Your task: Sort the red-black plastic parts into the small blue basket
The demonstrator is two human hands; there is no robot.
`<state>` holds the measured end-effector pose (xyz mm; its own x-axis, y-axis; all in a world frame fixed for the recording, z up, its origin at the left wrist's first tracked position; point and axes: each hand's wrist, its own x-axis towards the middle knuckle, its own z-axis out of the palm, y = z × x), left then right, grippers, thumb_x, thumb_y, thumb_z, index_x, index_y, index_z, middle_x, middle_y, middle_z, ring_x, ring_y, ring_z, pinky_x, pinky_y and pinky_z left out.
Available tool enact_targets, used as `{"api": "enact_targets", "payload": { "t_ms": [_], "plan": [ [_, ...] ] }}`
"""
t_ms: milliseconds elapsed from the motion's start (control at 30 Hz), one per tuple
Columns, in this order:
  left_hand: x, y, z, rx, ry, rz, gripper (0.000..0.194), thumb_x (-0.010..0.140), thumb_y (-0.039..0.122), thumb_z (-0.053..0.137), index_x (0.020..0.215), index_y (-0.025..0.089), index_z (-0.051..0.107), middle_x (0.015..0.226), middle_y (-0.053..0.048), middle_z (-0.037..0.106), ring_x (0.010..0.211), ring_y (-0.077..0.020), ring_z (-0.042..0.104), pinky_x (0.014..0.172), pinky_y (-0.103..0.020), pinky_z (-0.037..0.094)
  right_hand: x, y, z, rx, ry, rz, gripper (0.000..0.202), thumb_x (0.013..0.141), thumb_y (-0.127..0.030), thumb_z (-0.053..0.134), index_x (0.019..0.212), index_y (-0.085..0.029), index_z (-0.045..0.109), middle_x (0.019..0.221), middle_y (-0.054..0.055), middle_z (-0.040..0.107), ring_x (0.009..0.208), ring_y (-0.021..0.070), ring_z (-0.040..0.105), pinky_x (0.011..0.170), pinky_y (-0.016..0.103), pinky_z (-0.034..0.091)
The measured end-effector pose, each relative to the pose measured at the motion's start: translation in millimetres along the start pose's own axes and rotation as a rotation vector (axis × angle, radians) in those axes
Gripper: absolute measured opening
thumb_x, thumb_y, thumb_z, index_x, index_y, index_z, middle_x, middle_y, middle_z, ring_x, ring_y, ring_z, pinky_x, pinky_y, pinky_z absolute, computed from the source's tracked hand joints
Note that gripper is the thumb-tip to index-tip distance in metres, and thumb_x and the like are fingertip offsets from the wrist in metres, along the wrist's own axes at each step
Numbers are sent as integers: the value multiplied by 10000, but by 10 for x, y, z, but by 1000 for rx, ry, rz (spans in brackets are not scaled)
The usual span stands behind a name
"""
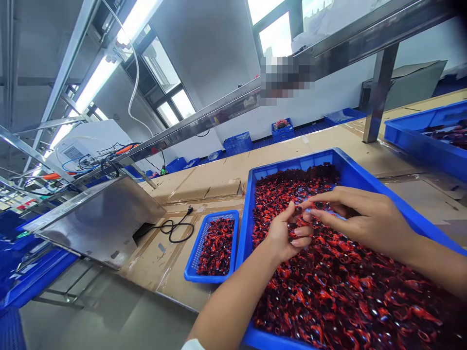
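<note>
My left hand [288, 236] is above the large blue tray [251, 214], fingers curled, with a small dark piece [298, 209] pinched between thumb and forefinger. My right hand [365, 216] comes in from the right, its thumb and forefinger brought together at that same piece. What the right fingertips grip is too small to make out. Beneath both hands the tray holds a deep heap of small shiny black-and-red pieces [328, 287], some with ring-shaped red parts.
Left of the tray stands a small blue basket [188, 270] of similar pieces. A black power cord [182, 238] lies on the cardboard-covered table [168, 265] by a metal box [105, 218]. Another blue tray [412, 141] sits at right. A metal rail [219, 114] crosses behind.
</note>
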<state>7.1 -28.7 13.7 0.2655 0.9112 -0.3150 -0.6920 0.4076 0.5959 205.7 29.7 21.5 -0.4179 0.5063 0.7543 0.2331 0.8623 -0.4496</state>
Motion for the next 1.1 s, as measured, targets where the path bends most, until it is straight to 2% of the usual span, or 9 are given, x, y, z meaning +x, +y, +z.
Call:
{"api": "enact_targets", "payload": {
  "t_ms": [133, 333, 500, 600, 667, 767, 833, 967, 1100],
  "plan": [
    [-16, -3, -1, 44, -55, 34, 458, 972, 573, 865, 981, 139, 719, 786, 43, 460, 472, -31, 303, 347, -139, 179, 17, 57, 31, 180, 21, 296, 398, 992, -650, 787, 1059, -262, 846, 644, -13, 613, 562, 170, 520, 509, 312, 409],
    [-40, -3, -38, 125, -157, 34, 609, 919, 714, 866, 818, 158, 638, 765, 55, 391, 494, -41, 277, 348, -141, 207, 127, 188, -1, 1022, -211, 792, 422, 873, -592, 808, 748, -244, 604, 616, -55, 408, 456, 91, 214, 343, 243, 184],
    [-73, 1, -47, 206, -317, 5, 742, 868, 749, 892, 666, 176, 466, 733, 55, 320, 495, -41, 239, 352, -144, 157, 154, 261, -8, 1102, -244, 811, 368, 830, -578, 771, 845, -220, 690, 771, 0, 521, 479, 87, 252, 326, 227, 150],
    [-63, -2, -63, 236, -343, -11, 804, 822, 774, 913, 637, 181, 403, 719, 56, 296, 491, -40, 230, 352, -152, 140, 60, 241, 49, 1034, -190, 755, 394, 900, -618, 810, 982, -235, 776, 676, -51, 433, 475, 94, 264, 368, 229, 171],
    [-38, -14, -84, 275, -324, -8, 827, 780, 834, 905, 642, 187, 409, 712, 59, 314, 487, -38, 239, 354, -155, 156, -7, 179, 74, 790, -152, 582, 408, 921, -641, 832, 1039, -250, 821, 596, -62, 405, 481, 117, 318, 411, 253, 236],
    [-2, -51, -107, 380, -243, 16, 817, 717, 930, 873, 714, 197, 511, 694, 61, 385, 468, -41, 270, 346, -166, 195, -50, 59, 70, 327, -154, 235, 421, 905, -635, 866, 1137, -284, 869, 668, 4, 652, 559, 169, 510, 523, 316, 388],
    [9, -79, -100, 434, -179, 35, 802, 718, 941, 859, 814, 197, 575, 695, 63, 420, 463, -45, 290, 347, -166, 210, -38, 19, 61, 193, -186, 163, 414, 939, -645, 820, 1171, -306, 873, 779, 32, 764, 611, 196, 591, 582, 343, 444],
    [4, -103, -59, 437, -137, 33, 746, 760, 865, 883, 916, 202, 578, 765, 49, 476, 481, -40, 316, 366, -156, 213, 13, 122, 89, 185, -284, 299, 524, 1012, -769, 658, 1015, -288, 864, 732, 35, 759, 585, 190, 574, 549, 328, 407],
    [-9, -87, -53, 396, -172, -4, 657, 818, 770, 881, 958, 167, 662, 802, 29, 485, 492, -40, 315, 377, -169, 201, 39, 254, 163, 507, -270, 636, 648, 839, -887, 801, 868, -239, 784, 580, -14, 591, 502, 129, 443, 459, 257, 289]
  ]
}}
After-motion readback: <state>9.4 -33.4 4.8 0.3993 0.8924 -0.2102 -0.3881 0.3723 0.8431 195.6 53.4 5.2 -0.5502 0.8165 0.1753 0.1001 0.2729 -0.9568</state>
